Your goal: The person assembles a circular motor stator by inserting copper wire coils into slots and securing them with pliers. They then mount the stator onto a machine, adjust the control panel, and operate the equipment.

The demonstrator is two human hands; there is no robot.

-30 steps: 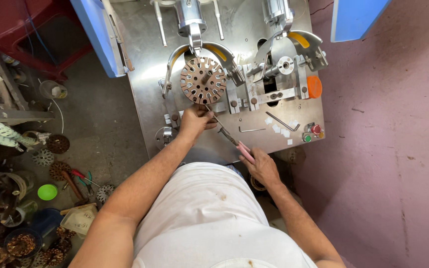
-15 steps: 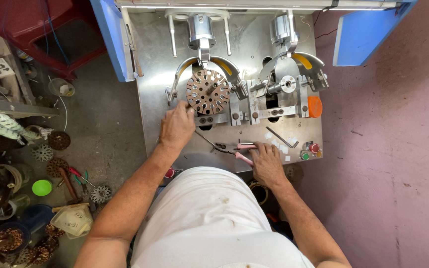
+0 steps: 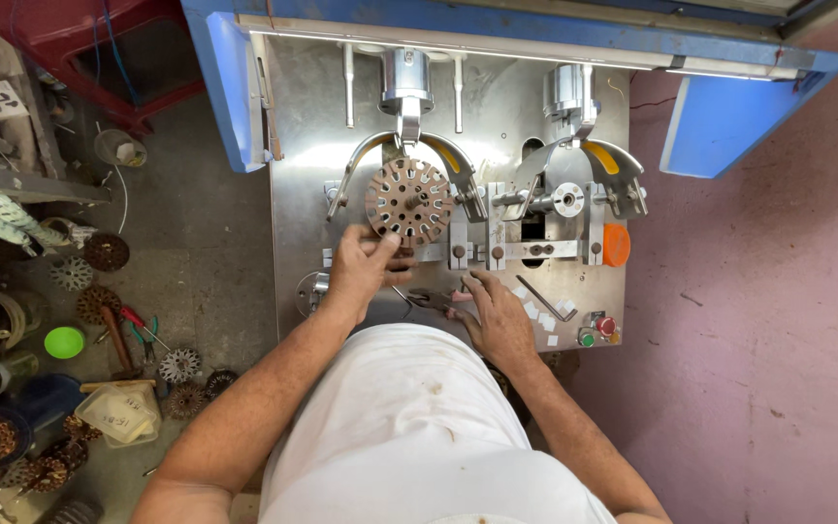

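Below, left hand (image 3: 363, 267) touches slotted disc (image 3: 409, 200) in cradle (image 3: 356, 165).

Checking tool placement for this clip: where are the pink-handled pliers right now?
In the head view the pink-handled pliers lie on the steel machine table near its front edge, between both hands, the right hand resting over the handles.

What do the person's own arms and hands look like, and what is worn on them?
Both forearms are bare, with no sleeves reaching them. The left hand and right hand wear no gloves, and no rings or watch can be made out. The person's top is white, slightly stained.
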